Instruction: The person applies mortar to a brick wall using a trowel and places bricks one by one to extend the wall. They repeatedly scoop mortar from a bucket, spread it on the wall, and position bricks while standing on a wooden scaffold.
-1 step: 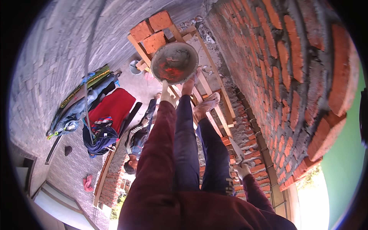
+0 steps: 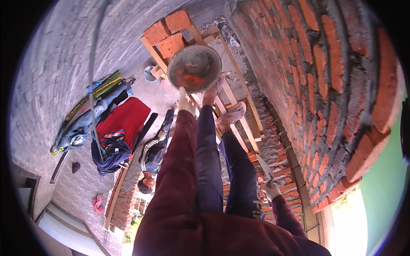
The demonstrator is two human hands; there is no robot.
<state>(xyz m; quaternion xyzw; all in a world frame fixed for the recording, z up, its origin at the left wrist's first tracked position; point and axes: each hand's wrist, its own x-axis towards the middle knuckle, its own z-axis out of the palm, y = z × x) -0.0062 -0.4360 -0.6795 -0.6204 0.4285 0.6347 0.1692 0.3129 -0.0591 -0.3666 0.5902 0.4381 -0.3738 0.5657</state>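
Note:
At the near rim of a round, grey, mortar-stained bowl [image 2: 200, 64] is my left hand [image 2: 184, 101]. One finger or thumb lies over the rim; the other fingers are hidden underneath. Inside the bowl is a little wet grey residue with a reddish patch of light. Lower on the right, my right hand [image 2: 271, 191] is closed round the handle of a trowel [image 2: 265, 167]. Its pointed metal blade tilts up and away from me, apart from the brick wall [image 2: 329, 81] at my right.
My sandalled feet [image 2: 232, 114] stand on wooden scaffold planks [image 2: 245, 128]. Several loose bricks [image 2: 171, 45] lie behind the bowl. A bucket [image 2: 150, 73] is on the floor below. Clothes [image 2: 124, 117] hang along the left wall, and another person [image 2: 151, 160] is below at the left.
The view has shifted slightly, with the brick wall sitting a little differently in it. Both hands keep their holds on the bowl and the trowel.

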